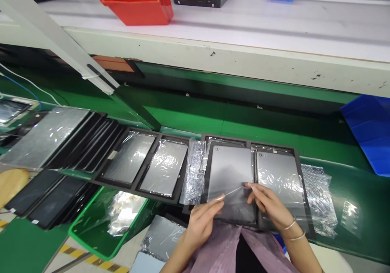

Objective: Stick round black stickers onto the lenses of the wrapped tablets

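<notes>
My left hand (201, 220) and my right hand (271, 204) each pinch one end of a thin clear plastic film (234, 191), stretched between them. Below the film lies a grey tablet (231, 167), back side up, its camera at the top left corner. To its right a second grey tablet (278, 171), wrapped in clear plastic, rests in the same dark foam tray (297, 156). My right hand is over the lower left part of that second tablet. The lower edge of the tray is partly hidden by my hands and sleeves.
Crinkled clear plastic bags (195, 171) lie left of the tray, more plastic bags (319, 200) right of it. Another foam tray (157, 159) holds two wrapped tablets. Further left stand stacked trays (91, 143). A green bin (91, 232) sits below; a shelf (213, 55) crosses ahead.
</notes>
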`<action>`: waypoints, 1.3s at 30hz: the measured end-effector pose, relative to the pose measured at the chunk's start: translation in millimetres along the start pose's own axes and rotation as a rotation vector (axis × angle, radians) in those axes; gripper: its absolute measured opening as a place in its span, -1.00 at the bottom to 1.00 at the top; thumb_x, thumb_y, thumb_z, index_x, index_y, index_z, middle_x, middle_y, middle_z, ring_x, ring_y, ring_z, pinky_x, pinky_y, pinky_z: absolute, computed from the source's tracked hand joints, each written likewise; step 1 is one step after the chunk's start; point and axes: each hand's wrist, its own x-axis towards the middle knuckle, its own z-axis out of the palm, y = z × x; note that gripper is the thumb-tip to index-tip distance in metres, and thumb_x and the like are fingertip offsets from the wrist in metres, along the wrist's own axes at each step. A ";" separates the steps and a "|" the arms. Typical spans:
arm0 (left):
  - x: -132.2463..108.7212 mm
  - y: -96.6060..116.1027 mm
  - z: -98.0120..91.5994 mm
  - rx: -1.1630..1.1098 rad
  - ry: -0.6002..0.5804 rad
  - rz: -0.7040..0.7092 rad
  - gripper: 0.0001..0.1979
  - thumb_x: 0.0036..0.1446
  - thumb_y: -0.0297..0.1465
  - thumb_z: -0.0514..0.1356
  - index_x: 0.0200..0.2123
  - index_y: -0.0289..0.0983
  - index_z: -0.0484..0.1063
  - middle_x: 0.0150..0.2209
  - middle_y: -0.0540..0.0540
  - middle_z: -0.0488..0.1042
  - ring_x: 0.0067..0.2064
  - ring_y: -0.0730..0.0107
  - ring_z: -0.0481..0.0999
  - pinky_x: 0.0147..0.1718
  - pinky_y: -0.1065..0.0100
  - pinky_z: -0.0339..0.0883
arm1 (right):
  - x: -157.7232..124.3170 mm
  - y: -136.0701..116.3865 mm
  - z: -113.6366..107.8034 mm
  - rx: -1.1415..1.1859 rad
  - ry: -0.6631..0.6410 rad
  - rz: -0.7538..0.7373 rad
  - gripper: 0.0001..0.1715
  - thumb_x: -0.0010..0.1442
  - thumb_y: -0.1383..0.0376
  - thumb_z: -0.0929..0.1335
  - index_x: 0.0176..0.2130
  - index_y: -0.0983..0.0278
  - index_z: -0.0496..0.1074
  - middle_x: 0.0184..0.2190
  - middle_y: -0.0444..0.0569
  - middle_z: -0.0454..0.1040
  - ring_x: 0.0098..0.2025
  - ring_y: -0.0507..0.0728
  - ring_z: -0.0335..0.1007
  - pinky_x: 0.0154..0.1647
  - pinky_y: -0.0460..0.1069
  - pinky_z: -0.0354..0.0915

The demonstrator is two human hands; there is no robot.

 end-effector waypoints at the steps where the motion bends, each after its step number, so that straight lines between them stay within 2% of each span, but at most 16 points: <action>1: 0.7 1.0 0.9 -0.063 0.004 -0.072 -0.58 0.18 -0.58 -0.10 -0.03 -0.20 0.44 -0.02 -0.20 0.51 -0.34 0.40 0.61 -0.33 0.37 0.50 | -1.7 -2.4 -0.2 0.031 0.006 -0.007 -0.38 0.14 -0.10 0.25 -0.08 0.33 0.42 -0.50 -0.06 0.47 -0.68 -0.07 -0.08 -0.67 -0.11 -0.07; 5: 6.9 8.9 5.3 -0.248 0.064 -0.441 -0.67 0.25 -0.38 -0.04 -0.02 -0.22 0.41 0.02 -0.23 0.48 -0.51 0.46 0.55 -0.45 0.37 0.49 | -7.8 -4.6 -4.0 -0.016 0.174 -0.203 -0.59 0.07 -0.02 0.35 -0.40 0.29 0.49 -0.46 -0.03 0.47 -0.53 0.02 0.22 -0.51 -0.07 0.18; 7: 11.5 12.8 6.5 -0.285 0.102 -0.626 -0.65 0.24 -0.28 -0.01 0.02 -0.25 0.37 -0.13 -0.20 0.57 -0.55 0.44 0.52 -0.48 0.37 0.47 | -10.0 -0.5 -6.7 -0.101 0.232 -0.296 -0.64 0.07 0.02 0.37 -0.47 0.26 0.51 -0.46 -0.03 0.46 -0.40 0.10 0.32 -0.36 -0.02 0.27; 9: 15.5 14.4 7.3 -0.297 0.091 -0.752 -0.60 0.22 -0.21 0.02 0.04 -0.28 0.36 -0.40 -0.10 0.59 -0.59 0.41 0.50 -0.50 0.38 0.45 | -11.2 6.5 -8.1 -0.167 0.236 -0.296 -0.67 0.08 0.05 0.36 -0.39 0.25 0.54 -0.50 -0.05 0.44 -0.39 0.12 0.33 -0.33 0.01 0.29; 11: 17.5 13.3 8.8 -0.301 0.036 -0.818 -0.56 0.20 -0.20 0.03 0.06 -0.30 0.35 -0.62 0.01 0.49 -0.61 0.37 0.48 -0.52 0.38 0.43 | -11.1 14.8 -7.6 -0.190 0.218 -0.230 -0.59 0.10 0.05 0.34 -0.17 0.26 0.52 -0.58 -0.12 0.37 -0.47 0.09 0.30 -0.39 0.00 0.27; 13: 17.2 10.9 11.2 -0.311 -0.006 -0.869 -0.54 0.18 -0.20 0.05 0.08 -0.31 0.33 -0.62 0.02 0.47 -0.64 0.38 0.46 -0.56 0.39 0.41 | -10.7 22.0 -5.3 -0.194 0.185 -0.158 -0.42 0.12 0.04 0.31 0.02 0.33 0.39 -0.65 -0.20 0.27 -0.55 0.06 0.23 -0.45 -0.02 0.24; 15: 15.6 8.7 13.5 -0.335 -0.026 -0.909 -0.53 0.16 -0.20 0.06 0.07 -0.31 0.33 -0.40 -0.10 0.58 -0.66 0.44 0.43 -0.62 0.40 0.39 | -10.8 26.1 -2.4 -0.193 0.158 -0.119 -0.32 0.13 0.03 0.29 0.11 0.40 0.29 -0.68 -0.26 0.19 -0.59 0.03 0.18 -0.48 -0.04 0.21; 17: 14.3 7.3 14.5 -0.351 -0.010 -0.906 -0.53 0.15 -0.18 0.06 0.06 -0.29 0.36 -0.03 -0.25 0.50 -0.68 0.53 0.40 -0.64 0.41 0.39 | -11.4 26.5 -0.2 -0.188 0.151 -0.133 -0.30 0.15 0.04 0.27 0.16 0.40 0.22 -0.67 -0.28 0.16 -0.59 0.02 0.15 -0.49 -0.06 0.19; 19: 13.9 5.9 14.4 -0.340 0.011 -0.871 -0.52 0.17 -0.17 0.05 0.09 -0.26 0.33 0.21 -0.30 0.25 -0.65 0.57 0.41 -0.62 0.38 0.43 | -11.6 24.7 0.7 -0.216 0.169 -0.181 -0.30 0.19 0.08 0.24 0.22 0.37 0.12 -0.65 -0.28 0.14 -0.58 0.02 0.14 -0.49 -0.08 0.18; 22: 14.0 2.0 14.8 -0.206 -0.021 -0.786 -0.53 0.21 -0.24 0.01 0.16 -0.23 0.27 0.25 -0.25 0.19 -0.36 0.32 0.58 -0.51 0.33 0.51 | -9.1 21.6 1.1 -0.417 0.186 -0.224 -0.34 0.23 0.15 0.20 0.26 0.32 0.07 -0.64 -0.25 0.21 -0.58 0.04 0.19 -0.47 -0.07 0.20; 24: 14.2 -0.4 17.4 -0.013 -0.081 -0.687 -0.57 0.22 -0.34 -0.03 0.15 -0.25 0.29 0.20 -0.23 0.27 -0.03 0.14 0.51 -0.26 0.23 0.52 | -6.3 19.8 3.0 -0.638 0.174 -0.216 -0.45 0.24 0.20 0.18 0.19 0.26 0.22 -0.58 -0.15 0.37 -0.53 0.08 0.31 -0.43 -0.05 0.25; 26: 15.4 0.0 21.3 0.229 -0.162 -0.620 -0.58 0.23 -0.43 -0.07 0.12 -0.31 0.32 0.21 -0.27 0.25 0.08 0.06 0.42 -0.09 0.13 0.45 | -4.5 16.8 7.3 -0.853 0.167 -0.194 -0.54 0.24 0.26 0.17 0.10 0.18 0.34 -0.40 -0.04 0.53 -0.41 0.13 0.44 -0.36 -0.02 0.30; 28: 19.3 4.4 24.3 0.477 -0.291 -0.641 -0.58 0.23 -0.46 -0.08 0.12 -0.32 0.31 0.27 -0.35 0.10 -0.08 0.00 0.54 -0.20 0.08 0.48 | -4.8 11.7 12.4 -1.021 0.176 -0.152 -0.56 0.23 0.30 0.19 0.07 0.11 0.37 -0.30 0.00 0.56 -0.34 0.17 0.49 -0.34 -0.01 0.31; 31: 31.0 17.5 23.9 0.754 -0.505 -0.705 -0.58 0.23 -0.48 -0.05 0.13 -0.29 0.31 0.29 -0.42 0.00 -0.40 0.07 0.61 -0.48 0.09 0.50 | -7.8 0.8 12.2 -1.127 0.151 -0.105 -0.55 0.20 0.31 0.25 0.09 0.10 0.36 -0.36 0.03 0.56 -0.39 0.19 0.50 -0.36 0.02 0.32; 35: 50.7 37.2 17.8 0.755 -0.591 -0.641 -0.67 0.21 -0.42 0.03 -0.05 -0.37 0.47 0.18 -0.48 0.24 -0.32 -0.06 0.60 -0.44 0.05 0.50 | -9.2 -13.1 -24.8 -0.887 0.100 -0.300 -0.65 0.16 0.36 0.23 -0.08 0.23 0.44 -0.23 0.06 0.51 -0.20 0.17 0.46 -0.15 0.08 0.34; 39: 69.4 53.2 9.9 0.715 -0.465 -0.355 -0.67 0.15 -0.30 0.12 -0.10 -0.36 0.50 0.05 -0.44 0.40 -0.14 -0.17 0.53 -0.30 -0.04 0.48 | 3.0 -22.3 -90.0 -0.517 0.240 -0.452 -0.75 0.13 0.36 0.20 -0.22 0.26 0.41 -0.10 0.07 0.44 -0.04 0.15 0.38 -0.02 0.10 0.32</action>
